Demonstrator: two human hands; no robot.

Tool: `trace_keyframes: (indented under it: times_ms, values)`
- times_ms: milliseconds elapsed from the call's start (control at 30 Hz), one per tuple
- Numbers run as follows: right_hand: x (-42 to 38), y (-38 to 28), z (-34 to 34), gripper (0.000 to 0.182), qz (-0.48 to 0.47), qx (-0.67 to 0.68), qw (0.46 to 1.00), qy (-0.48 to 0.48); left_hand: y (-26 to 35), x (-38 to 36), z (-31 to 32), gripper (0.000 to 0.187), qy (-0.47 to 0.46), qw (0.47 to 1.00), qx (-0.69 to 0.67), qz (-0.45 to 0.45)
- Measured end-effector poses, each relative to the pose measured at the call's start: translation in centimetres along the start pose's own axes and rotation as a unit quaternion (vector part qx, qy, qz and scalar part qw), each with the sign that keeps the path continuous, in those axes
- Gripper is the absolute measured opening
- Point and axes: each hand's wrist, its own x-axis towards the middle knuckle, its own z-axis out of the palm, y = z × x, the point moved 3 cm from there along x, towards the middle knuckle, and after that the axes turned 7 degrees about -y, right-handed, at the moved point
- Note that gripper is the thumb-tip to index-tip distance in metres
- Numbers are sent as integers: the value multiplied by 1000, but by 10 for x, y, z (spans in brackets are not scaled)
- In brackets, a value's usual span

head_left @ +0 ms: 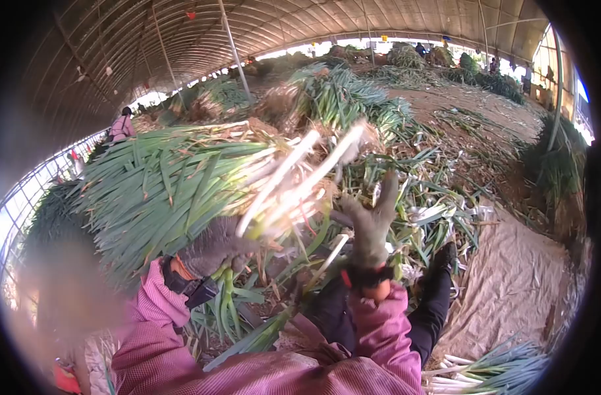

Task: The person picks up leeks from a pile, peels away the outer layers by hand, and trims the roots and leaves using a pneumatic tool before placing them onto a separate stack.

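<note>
My left hand [218,247], in a dark glove, is closed around leek stalks [284,178]; their white ends point up and right, blurred by motion, and green leaves hang below the hand. My right hand [371,220], in a greyish glove, is raised to the right of these stalks, fingers spread, holding nothing. A large heap of green leeks [162,178] lies beyond and left of my left hand, white ends to the right. Stripped leaves [425,224] litter the ground behind my right hand.
A beige cloth [511,283] covers ground at the right. Several leeks [485,372] lie at the lower right. More leek piles [340,95] stand farther back. A person in pink [122,126] is at the far left. My dark-trousered leg [435,303] stretches forward.
</note>
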Motion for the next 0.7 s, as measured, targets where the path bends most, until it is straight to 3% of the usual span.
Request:
trace_keyframes:
  times_ms: [67,100,167,200,267,333,367,400,433,467,533,567,600,633,667,700]
  values:
    - [32,-10,8,82,58,200,966,-151,-12,-12,10,29,-48,998,20,-27]
    - [35,-7,11,77,139,330,893,-274,-19,-17,13,29,-70,996,29,-38]
    - [13,-9,28,61,216,406,804,-377,-31,-25,7,29,-84,993,45,-71]
    - [-5,-16,32,64,238,415,777,-410,-36,-31,0,29,-86,989,67,-98]
    - [-14,19,15,46,229,190,796,-527,-40,-46,-18,31,-83,974,154,-146]
    - [-23,63,-7,28,139,-18,868,-476,-46,-72,-50,34,-65,968,204,-130]
    - [-17,76,-21,20,85,-118,885,-443,-48,-86,-66,35,-45,956,280,-69]
    - [39,60,-38,15,-53,-419,777,-466,-52,-105,-81,33,5,958,276,-77]
    - [91,77,-72,26,-85,-515,757,-392,-55,-125,-96,32,55,958,270,-84]
    - [151,96,-125,39,-75,-549,776,-302,-59,-147,-110,29,136,962,179,-153]
    - [249,124,-221,66,-46,-605,776,-174,-61,-175,-131,20,228,959,93,-136]
    - [244,132,-212,74,-80,-772,610,-160,-69,-189,-143,19,265,957,63,-103]
    - [229,121,-180,82,-118,-894,412,-128,-68,-198,-146,19,334,939,36,-79]
    - [210,126,-143,85,-14,-833,513,-206,-68,-199,-142,20,394,917,8,-57]
    - [168,110,-85,87,97,-751,590,-280,-72,-195,-139,21,397,914,-74,-32]
    - [128,112,-48,76,77,-602,700,-375,-77,-186,-135,22,391,907,-155,-5]
